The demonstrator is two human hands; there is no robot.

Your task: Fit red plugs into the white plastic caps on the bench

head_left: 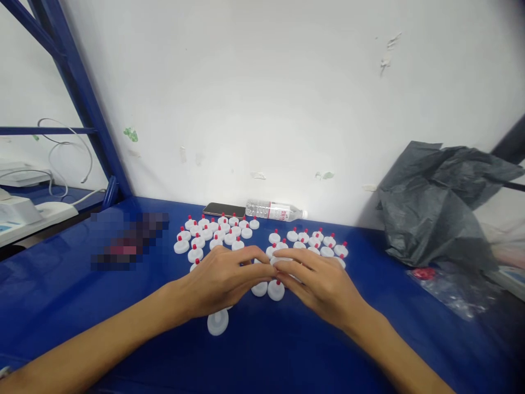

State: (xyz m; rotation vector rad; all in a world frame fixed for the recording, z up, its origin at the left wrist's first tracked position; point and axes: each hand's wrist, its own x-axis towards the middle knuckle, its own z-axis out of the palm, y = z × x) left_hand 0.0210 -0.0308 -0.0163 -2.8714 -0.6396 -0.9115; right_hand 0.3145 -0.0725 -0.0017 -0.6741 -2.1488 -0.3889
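My left hand (pixel 223 276) and my right hand (pixel 322 282) meet fingertip to fingertip over the middle of the blue table. Fingers on both sides are bent and pressed together; whatever lies between them is hidden. Just below the fingertips is a white round disc with a red cap (pixel 276 290), with another white disc (pixel 260 289) beside it. A white disc without a visible red cap (pixel 217 323) lies under my left wrist. Several more red-capped white discs (pixel 195 254) stand in a group behind my left hand, and another group (pixel 329 240) stands behind my right hand.
A dark phone (pixel 224 210) and a lying clear water bottle (pixel 274 210) rest along the wall. Grey plastic bag (pixel 435 202) and clear plastic with red bits (pixel 451 293) occupy the right side. A blurred patch (pixel 131 241) covers something at left. Blue frame posts (pixel 77 82) rise beyond.
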